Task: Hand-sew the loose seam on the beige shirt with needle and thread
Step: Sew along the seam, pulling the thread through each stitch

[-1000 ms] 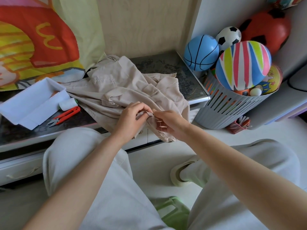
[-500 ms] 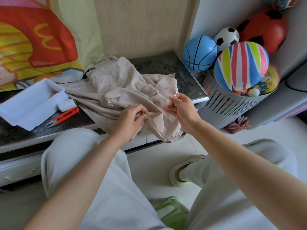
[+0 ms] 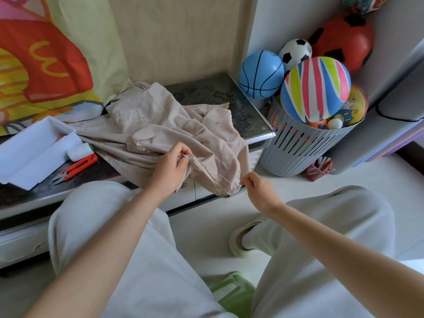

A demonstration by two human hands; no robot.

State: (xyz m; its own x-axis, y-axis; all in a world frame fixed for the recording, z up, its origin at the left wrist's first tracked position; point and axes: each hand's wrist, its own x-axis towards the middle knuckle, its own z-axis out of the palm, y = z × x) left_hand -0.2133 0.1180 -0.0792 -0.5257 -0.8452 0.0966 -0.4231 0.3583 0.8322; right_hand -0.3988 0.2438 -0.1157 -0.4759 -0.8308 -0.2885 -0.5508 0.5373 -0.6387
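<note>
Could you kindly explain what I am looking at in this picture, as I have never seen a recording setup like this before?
There is no machine here: these are a person's two bare hands, filmed by one wide-angle camera worn on the head, looking forward and down, so the arms and knees enter from the bottom. On the low dark table lies the beige shirt, with a white box, a white spool and orange snips to its left. A grey basket of toy balls stands on the floor to the right. The left hand grips a fold of the shirt at its seam. The fingers of the right hand pinch the needle, barely visible, and a thin thread runs from the seam to it.
</note>
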